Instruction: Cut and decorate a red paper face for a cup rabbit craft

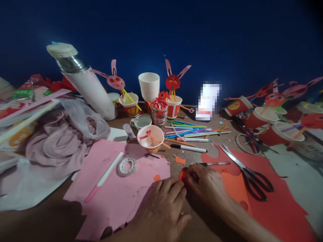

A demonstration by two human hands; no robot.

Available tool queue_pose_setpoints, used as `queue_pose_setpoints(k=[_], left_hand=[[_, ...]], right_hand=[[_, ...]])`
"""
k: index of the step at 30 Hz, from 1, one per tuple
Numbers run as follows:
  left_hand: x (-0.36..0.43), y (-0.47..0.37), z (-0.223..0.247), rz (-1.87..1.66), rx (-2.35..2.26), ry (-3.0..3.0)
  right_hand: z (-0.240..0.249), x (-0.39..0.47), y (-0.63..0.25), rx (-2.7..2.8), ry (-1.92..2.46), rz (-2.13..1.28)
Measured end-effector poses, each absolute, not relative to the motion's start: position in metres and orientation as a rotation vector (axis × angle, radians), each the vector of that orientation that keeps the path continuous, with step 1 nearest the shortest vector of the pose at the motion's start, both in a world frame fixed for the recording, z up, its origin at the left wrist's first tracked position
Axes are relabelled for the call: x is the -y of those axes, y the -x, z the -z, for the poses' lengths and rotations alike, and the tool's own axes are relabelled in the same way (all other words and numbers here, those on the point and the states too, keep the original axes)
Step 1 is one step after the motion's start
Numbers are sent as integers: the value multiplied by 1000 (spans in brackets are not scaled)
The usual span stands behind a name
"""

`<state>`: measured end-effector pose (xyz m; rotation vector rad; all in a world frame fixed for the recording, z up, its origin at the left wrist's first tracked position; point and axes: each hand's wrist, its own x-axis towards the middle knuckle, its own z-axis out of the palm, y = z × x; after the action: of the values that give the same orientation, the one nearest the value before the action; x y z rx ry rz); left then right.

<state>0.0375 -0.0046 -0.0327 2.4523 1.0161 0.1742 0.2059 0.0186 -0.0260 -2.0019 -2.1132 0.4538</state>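
Observation:
My left hand (165, 203) lies flat with its fingers stretched forward, over the edge of the pink paper sheet (101, 181). Its fingertips reach beside a small red paper piece (183, 174) and a small orange paper disc (157, 177). My right hand (205, 181) has its fingers curled together at the red paper piece, which is partly hidden under them. Just beyond its knuckles lies a pen (219, 163). Right of that hand, black-handled scissors (248, 173) rest on a red paper sheet (277, 201), near an orange paper sheet (236, 186).
A tape roll (127, 166) and a pink-and-white marker (104, 176) lie on the pink sheet. Beyond stand a paper cup (150, 143), stacked cups (149, 84), and cups holding paper animal heads. Coloured sticks (191, 129) lie mid-table. A tall bottle (88, 87) leans at the left.

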Motion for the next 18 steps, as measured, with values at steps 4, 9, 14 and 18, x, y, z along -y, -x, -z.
queue_pose_setpoints(k=[4, 9, 14, 18], left_hand=[[4, -38, 34, -183, -1015, -2457], [5, -39, 36, -190, -1016, -2474], [3, -40, 33, -173, -1014, -2494], [3, -39, 33, -184, -1011, -2501]], right_hand=[[31, -19, -208, 2174, 1994, -390], [36, -18, -208, 2225, 1981, -312], [34, -19, -206, 2248, 1951, -272], [34, -18, -206, 2249, 1935, -244]])
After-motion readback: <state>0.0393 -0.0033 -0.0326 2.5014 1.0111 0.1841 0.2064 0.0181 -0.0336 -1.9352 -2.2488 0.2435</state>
